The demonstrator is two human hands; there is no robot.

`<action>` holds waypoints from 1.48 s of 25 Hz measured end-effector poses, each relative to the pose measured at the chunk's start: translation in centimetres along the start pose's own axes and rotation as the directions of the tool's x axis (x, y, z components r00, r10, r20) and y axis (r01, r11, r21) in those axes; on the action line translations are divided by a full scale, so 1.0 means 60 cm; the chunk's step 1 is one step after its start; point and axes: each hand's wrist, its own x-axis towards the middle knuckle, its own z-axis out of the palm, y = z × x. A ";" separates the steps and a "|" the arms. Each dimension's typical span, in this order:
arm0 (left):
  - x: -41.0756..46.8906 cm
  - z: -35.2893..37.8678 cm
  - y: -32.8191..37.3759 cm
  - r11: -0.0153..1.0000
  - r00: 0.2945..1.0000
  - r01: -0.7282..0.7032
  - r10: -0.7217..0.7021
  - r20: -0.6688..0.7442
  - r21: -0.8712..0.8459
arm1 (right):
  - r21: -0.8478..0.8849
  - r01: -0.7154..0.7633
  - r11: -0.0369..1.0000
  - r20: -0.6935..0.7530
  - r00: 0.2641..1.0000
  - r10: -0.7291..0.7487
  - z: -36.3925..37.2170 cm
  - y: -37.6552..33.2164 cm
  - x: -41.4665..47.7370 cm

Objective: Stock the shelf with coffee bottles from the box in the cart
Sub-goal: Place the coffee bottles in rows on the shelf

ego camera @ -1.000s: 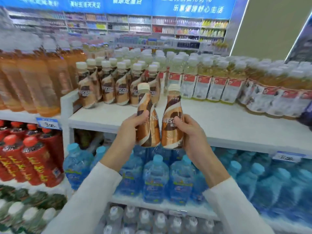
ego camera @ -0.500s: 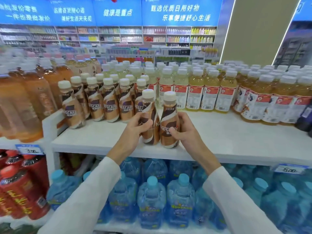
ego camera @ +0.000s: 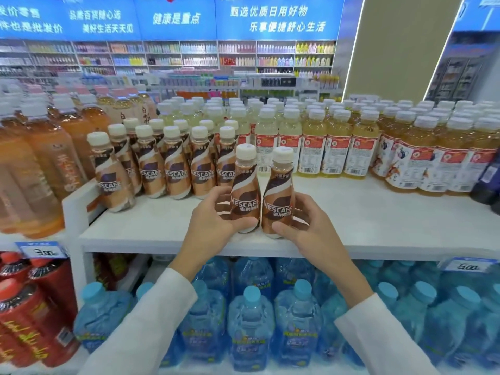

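Observation:
Two brown Nescafe coffee bottles with cream caps stand upright side by side near the front of the white shelf (ego camera: 378, 220). My left hand (ego camera: 213, 220) grips the left coffee bottle (ego camera: 244, 196) around its lower half. My right hand (ego camera: 303, 226) grips the right coffee bottle (ego camera: 278, 198) the same way. Behind them to the left stands a row of several stocked coffee bottles (ego camera: 176, 169). The box and the cart are out of view.
Yellow drink bottles with red-white labels (ego camera: 338, 147) fill the shelf's back and right. Large orange tea bottles (ego camera: 35, 158) stand on the left shelf. Blue water bottles (ego camera: 251, 326) sit below, red bottles (ego camera: 29, 307) at lower left. Price tags (ego camera: 40, 251) hang on the shelf edges.
Both hands brought the two coffee bottles forward from in front of the shelf edge and set them down upright on the shelf. The bottles went from tilted to standing.

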 end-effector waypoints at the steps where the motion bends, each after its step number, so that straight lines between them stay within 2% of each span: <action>1: -0.003 0.004 0.001 1.000 0.999 0.001 0.000 -0.041 0.027 | -0.017 0.001 1.000 -0.001 1.000 -0.001 0.001 -0.001 0.002; 5: -0.007 0.006 0.001 1.000 0.998 0.001 0.001 -0.067 0.027 | -0.041 -0.004 0.999 0.027 1.000 0.005 0.000 -0.001 0.006; 11: -0.011 0.001 -0.003 1.000 1.000 0.014 -0.014 -0.025 0.006 | -0.107 -0.009 0.994 0.029 1.000 0.012 0.005 -0.005 0.004; 14: -0.016 0.000 -0.003 1.000 1.000 0.009 -0.009 -0.011 -0.017 | -0.081 -0.027 0.996 0.044 0.999 0.030 0.007 -0.007 -0.001; 16: -0.024 0.004 -0.001 1.000 1.000 -0.005 0.004 -0.006 -0.030 | -0.060 -0.032 0.998 -0.011 0.999 0.031 0.011 -0.011 -0.011; 19: -0.034 0.018 0.007 1.000 0.996 -0.028 0.027 -0.082 -0.009 | -0.093 0.006 0.996 -0.176 0.984 -0.022 0.027 -0.014 -0.023; 21: -0.039 0.020 0.007 1.000 0.990 -0.018 0.019 -0.141 0.009 | -0.078 0.007 0.997 -0.215 0.976 -0.024 0.043 -0.018 -0.025; 24: -0.047 -0.002 -0.011 1.000 0.970 0.000 0.004 -0.244 0.015 | -0.069 0.003 0.998 -0.172 0.985 -0.015 0.079 -0.029 -0.017; 30: -0.029 -0.139 -0.049 0.964 0.878 0.154 -0.032 -0.478 0.218 | -0.044 0.051 0.998 -0.036 0.998 -0.052 0.237 -0.072 0.039; 34: 0.002 -0.190 -0.058 0.962 0.832 0.205 -0.072 -0.550 0.183 | -0.028 0.066 0.997 0.017 0.998 -0.066 0.312 -0.089 0.080; 37: 0.012 -0.193 -0.068 0.945 0.802 0.220 -0.035 -0.596 0.242 | -0.072 0.066 0.995 0.020 0.998 -0.064 0.338 -0.091 0.098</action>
